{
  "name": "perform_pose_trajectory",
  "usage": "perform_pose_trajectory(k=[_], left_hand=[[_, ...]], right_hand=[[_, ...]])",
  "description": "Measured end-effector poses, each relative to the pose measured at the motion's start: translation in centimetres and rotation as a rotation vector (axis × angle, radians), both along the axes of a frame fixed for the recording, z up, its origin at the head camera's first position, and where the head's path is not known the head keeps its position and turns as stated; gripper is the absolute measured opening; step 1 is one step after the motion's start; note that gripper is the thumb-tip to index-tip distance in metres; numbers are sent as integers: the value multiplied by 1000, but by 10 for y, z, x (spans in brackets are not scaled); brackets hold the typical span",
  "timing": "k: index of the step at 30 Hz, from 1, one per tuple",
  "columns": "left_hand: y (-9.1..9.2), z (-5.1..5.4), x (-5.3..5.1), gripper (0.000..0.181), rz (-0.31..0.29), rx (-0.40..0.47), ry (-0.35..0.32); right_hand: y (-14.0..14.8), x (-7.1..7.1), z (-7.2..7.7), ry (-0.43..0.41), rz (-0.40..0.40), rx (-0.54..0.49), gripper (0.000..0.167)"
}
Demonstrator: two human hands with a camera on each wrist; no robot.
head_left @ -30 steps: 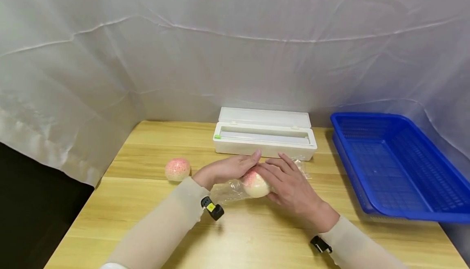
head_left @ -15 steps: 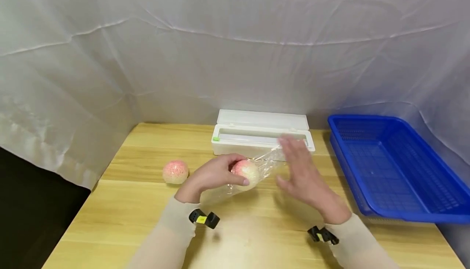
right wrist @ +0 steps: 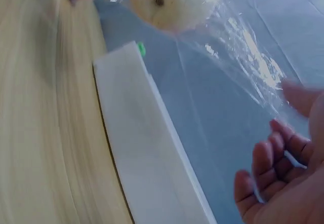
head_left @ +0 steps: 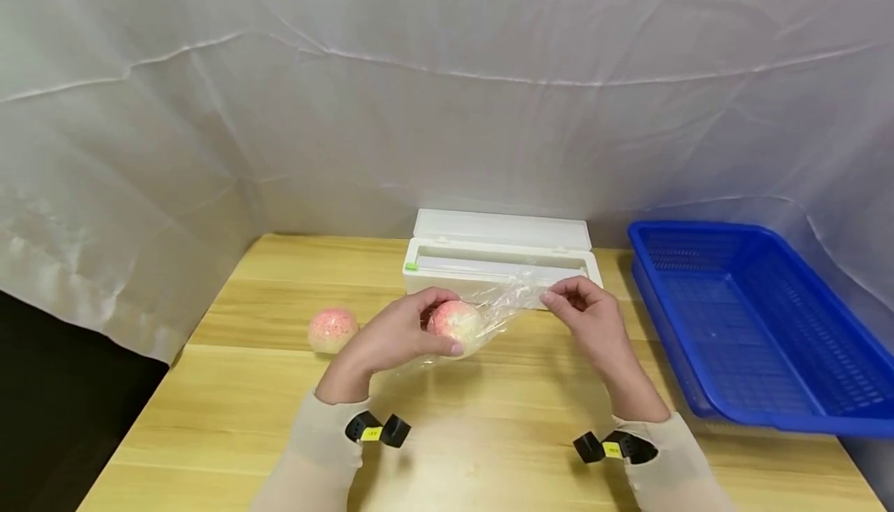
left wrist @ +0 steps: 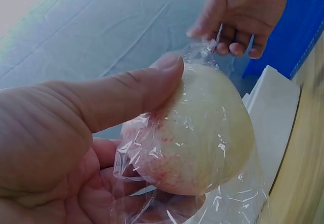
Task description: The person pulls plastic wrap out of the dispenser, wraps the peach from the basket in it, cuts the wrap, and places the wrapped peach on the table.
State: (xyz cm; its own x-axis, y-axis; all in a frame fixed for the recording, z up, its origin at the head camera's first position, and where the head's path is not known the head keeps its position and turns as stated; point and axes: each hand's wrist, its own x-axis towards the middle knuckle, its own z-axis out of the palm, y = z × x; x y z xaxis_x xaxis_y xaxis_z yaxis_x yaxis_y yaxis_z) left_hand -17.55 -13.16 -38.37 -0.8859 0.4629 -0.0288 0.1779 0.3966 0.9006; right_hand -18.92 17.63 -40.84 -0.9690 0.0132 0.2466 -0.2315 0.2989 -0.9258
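Observation:
My left hand [head_left: 394, 333] grips a pink and cream peach [head_left: 455, 324] above the table, thumb on the near side. Clear cling film [left wrist: 223, 183] lies around this peach, crinkled and shiny in the left wrist view. To the right, my right hand [head_left: 592, 326] pinches the film's loose end between thumb and forefinger, drawing it out from the fruit. Its other fingers are loosely curled in the right wrist view. A second peach [head_left: 331, 331] sits on the table by my left wrist. Whether film covers that one I cannot tell.
Behind the hands stands a white cling film box [head_left: 433, 283], lid raised, with a roll inside and a green tab at its left end. A blue plastic basket [head_left: 667, 333] stands at the right. Pale cloth [head_left: 447, 124] hangs behind the wooden table [head_left: 230, 419].
Both hands were on the peach. My right hand let go, moved right and now pinches the film's end. My left hand has shifted slightly left, still holding the peach.

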Motion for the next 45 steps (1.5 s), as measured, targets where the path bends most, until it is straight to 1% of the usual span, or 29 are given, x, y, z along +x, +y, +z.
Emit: perform_pose_trajectory(k=[4, 7, 9, 11, 13, 16, 18, 20, 22, 24, 27, 29, 32, 33, 35, 37, 38, 40, 42, 45], left_hand=[[1, 1, 4, 66, 11, -9, -3], [3, 1, 7, 67, 15, -29, 18], [4, 2, 9, 68, 20, -47, 41], [5, 3, 12, 69, 31, -62, 62], [6, 3, 14, 69, 38, -73, 74], [8, 3, 16, 71, 28, -83, 79], [10, 2, 17, 72, 15, -93, 78], [12, 1, 18, 73, 0, -99, 75], [14, 2, 19, 74, -12, -95, 67], [16, 2, 20, 73, -24, -89, 72], [18, 3, 20, 72, -36, -70, 85], [20, 3, 20, 72, -34, -69, 98], [22, 3, 20, 72, -26, -70, 112], [22, 2, 20, 72, -21, -72, 116], [23, 2, 21, 72, -16, -64, 127], [23, 1, 21, 71, -23, -54, 136], [23, 0, 21, 71, -31, -46, 133], [24, -1, 21, 70, -53, -27, 118], [24, -3, 21, 70, -84, -7, 87], [25, -6, 20, 73, -127, 18, 33]], right_hand=[[6, 1, 3, -19, 17, -60, 16], [11, 4, 5, -33, 47, -80, 16], [12, 5, 6, -37, 68, -74, 16], [10, 7, 7, -22, 82, -62, 21], [6, 8, 7, 9, 92, -31, 30], [-2, 8, 6, 72, 109, 16, 38], [-9, 8, 5, 101, 96, 23, 31], [-14, 9, 4, 103, 49, -17, 20], [-17, 10, 3, 83, -18, -71, 13], [-20, 10, 4, 52, -74, -136, 18], [-22, 11, 6, 16, -113, -182, 24], [-23, 11, 7, -4, -113, -186, 24], [-24, 10, 8, -47, -67, -206, 22], [-25, 10, 8, -59, -51, -198, 23], [-26, 10, 8, -69, -39, -144, 27], [-26, 11, 8, -40, -60, -84, 31], [-26, 11, 7, -15, -82, -59, 32], [-27, 12, 7, 54, -125, -42, 33], [-28, 13, 8, 113, -141, -65, 30], [-30, 13, 10, 172, -122, -108, 25]])
